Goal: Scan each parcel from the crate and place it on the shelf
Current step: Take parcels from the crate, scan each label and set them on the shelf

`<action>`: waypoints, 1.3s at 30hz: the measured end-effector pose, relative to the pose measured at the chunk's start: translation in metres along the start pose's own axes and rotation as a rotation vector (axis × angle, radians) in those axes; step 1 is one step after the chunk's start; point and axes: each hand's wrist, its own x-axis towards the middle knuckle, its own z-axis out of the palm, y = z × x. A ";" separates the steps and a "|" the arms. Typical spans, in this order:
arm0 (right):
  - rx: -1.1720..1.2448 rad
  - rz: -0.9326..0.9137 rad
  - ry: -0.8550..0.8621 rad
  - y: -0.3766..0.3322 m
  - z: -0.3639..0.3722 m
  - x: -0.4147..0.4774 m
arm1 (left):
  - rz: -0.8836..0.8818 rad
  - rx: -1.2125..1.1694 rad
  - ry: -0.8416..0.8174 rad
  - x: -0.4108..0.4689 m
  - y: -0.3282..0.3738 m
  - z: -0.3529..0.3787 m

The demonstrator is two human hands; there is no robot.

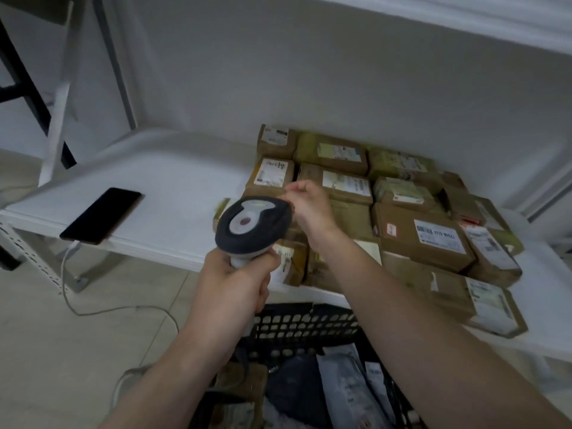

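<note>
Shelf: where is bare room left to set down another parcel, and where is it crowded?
Bare shelf runs between the phone and the parcels, and back from there to the wall. The right part is packed with parcels from wall to front edge. The scanner in the left hand hangs over the stack's near corner.

A scanner (252, 224) is gripped by the left hand (235, 283). The right hand (309, 205) is held, fingers curled, over parcels (424, 236) stacked on the shelf (173, 181).

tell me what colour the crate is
Black, with a perforated grid wall; the crate shows in the head view.
</note>
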 end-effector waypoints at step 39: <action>-0.897 0.189 -0.632 0.366 -0.012 -0.148 | -0.167 1.045 -0.574 -0.011 -0.048 0.008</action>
